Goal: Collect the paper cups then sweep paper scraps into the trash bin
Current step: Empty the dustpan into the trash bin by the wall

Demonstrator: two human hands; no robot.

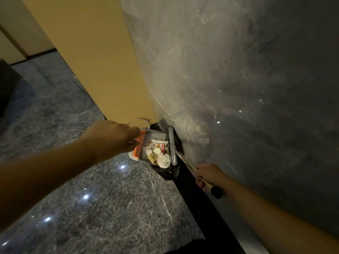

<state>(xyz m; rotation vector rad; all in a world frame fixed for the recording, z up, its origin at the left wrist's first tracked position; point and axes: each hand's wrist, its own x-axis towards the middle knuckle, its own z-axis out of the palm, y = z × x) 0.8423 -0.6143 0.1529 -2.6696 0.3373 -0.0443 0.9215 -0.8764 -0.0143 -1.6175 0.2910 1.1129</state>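
The floor is dark polished grey stone with pale veins, and small ceiling lights glint off it as bright spots. To the right rises a glossy grey marble wall with a black skirting strip along its foot; beyond it stands a tan panel, and the far left of the room falls into shadow. In the corner where panel and marble meet sits the trash bin, lined with a black bag. Over it the left hand grips the grey dustpan with an orange comb edge, tilted above the bin's mouth and loaded with crumpled paper scraps and what look like paper cups. The right hand is curled round the metal broom handle, whose grey head rests against the pan's right edge beside the wall.
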